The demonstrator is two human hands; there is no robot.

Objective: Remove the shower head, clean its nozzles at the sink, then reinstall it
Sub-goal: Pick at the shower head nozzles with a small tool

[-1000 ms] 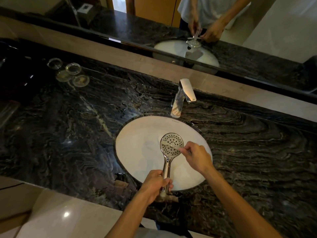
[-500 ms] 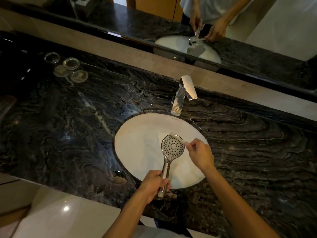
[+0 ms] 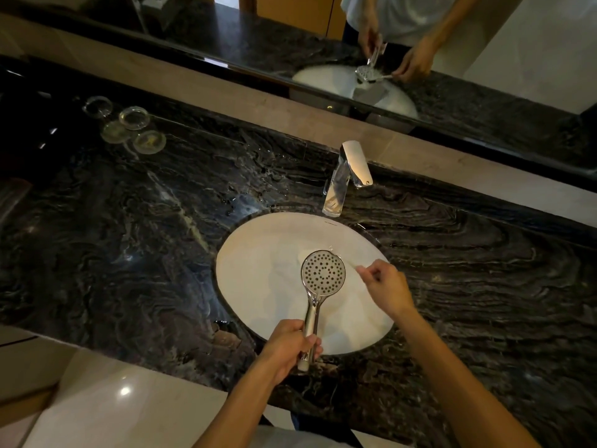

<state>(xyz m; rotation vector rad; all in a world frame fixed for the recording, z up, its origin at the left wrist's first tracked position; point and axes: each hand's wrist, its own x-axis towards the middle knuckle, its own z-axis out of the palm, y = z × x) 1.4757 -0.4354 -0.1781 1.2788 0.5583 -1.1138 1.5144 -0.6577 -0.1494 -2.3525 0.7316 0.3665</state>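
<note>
one shower head (image 3: pixel 323 273) nozzles-up over white sink (image 3: pixel 258 270), left hand (image 3: pixel 287 349) grip clenched on its handle, right hand (image 3: pixel 386 287) pinching thin blurred tool beside it, one faucet (image 3: pixel 344 179), four glass dishes (image 3: pixel 134 118) on dark desk (image 3: pixel 129 221)

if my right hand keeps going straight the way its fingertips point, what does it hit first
Most likely the shower head. The right hand pinches a thin tool aimed left at the nozzle face, just short of its rim. Depth is unclear, so it could pass slightly above.

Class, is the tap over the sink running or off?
Off, it seems: no stream shows below the tap, and the sink looks dry.
</note>
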